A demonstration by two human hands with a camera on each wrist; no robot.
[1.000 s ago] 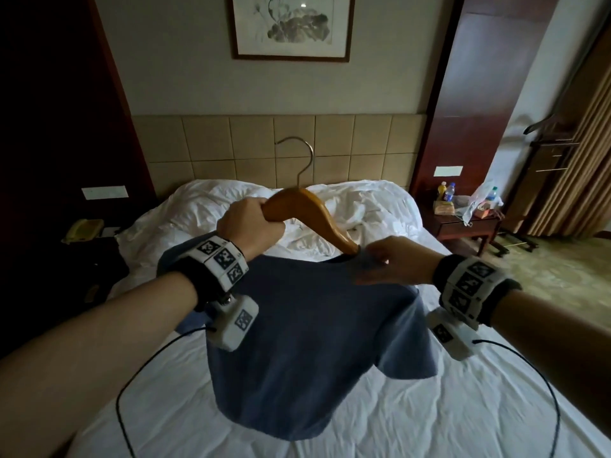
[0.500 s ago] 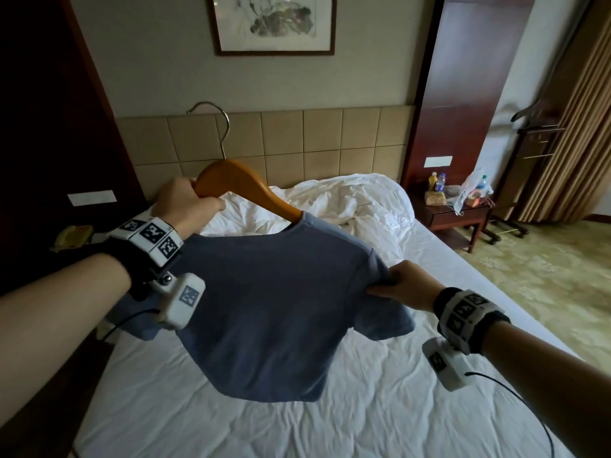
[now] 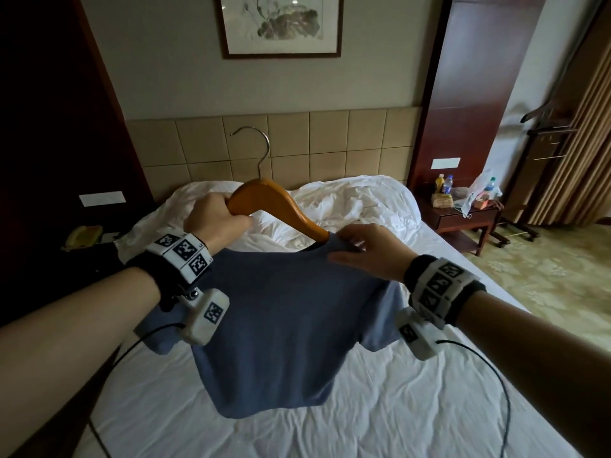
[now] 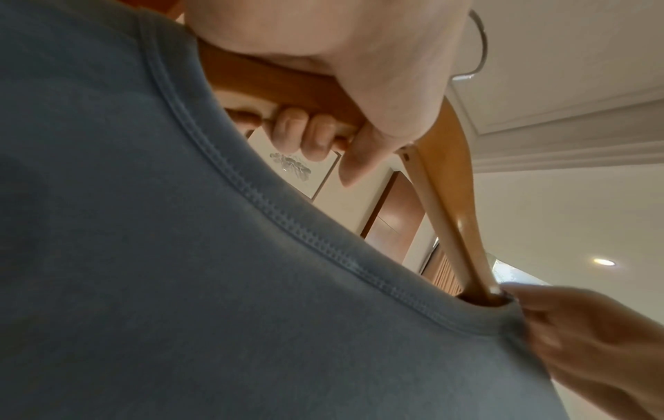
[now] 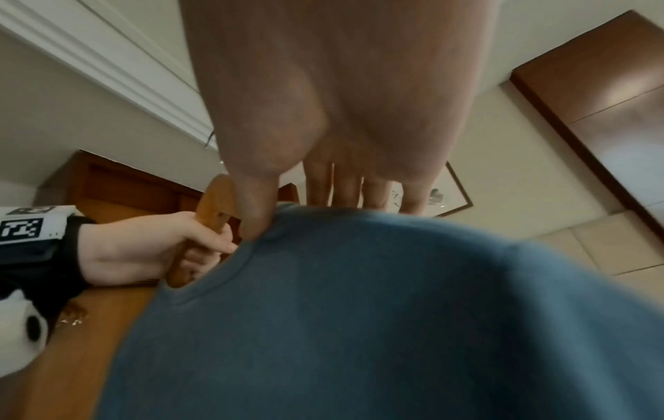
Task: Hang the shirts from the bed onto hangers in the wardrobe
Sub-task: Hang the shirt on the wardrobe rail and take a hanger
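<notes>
Two hands were up over the bed (image 3: 380,408), and each view told its own part. From the head view the whole room showed: the left hand (image 3: 216,223) wrapped round the left arm of the wooden hanger (image 3: 274,204), the metal hook (image 3: 256,150) standing up against the tiled headboard (image 3: 330,143), and the blue shirt (image 3: 281,325) hanging below, clear of the white sheet. Only the left wrist view showed the fingers (image 4: 305,133) curled right round the wood beneath the palm, and the hanger's right arm disappearing into the shirt's stitched collar (image 4: 287,227). Only the right wrist view showed the right hand (image 5: 341,113) from beneath: fingers (image 5: 355,190) nearly straight and laid flat over the top of the cloth, thumb down against the collar edge beside the hanger. That hand looked flat and relaxed, pressing rather than gripping, though the view was blurred. The shirt hung between and under both hands, its right shoulder beneath the right hand (image 3: 370,256), its left shoulder off the hanger behind the left wrist. Farther right stood a nightstand (image 3: 463,216) with bottles.
</notes>
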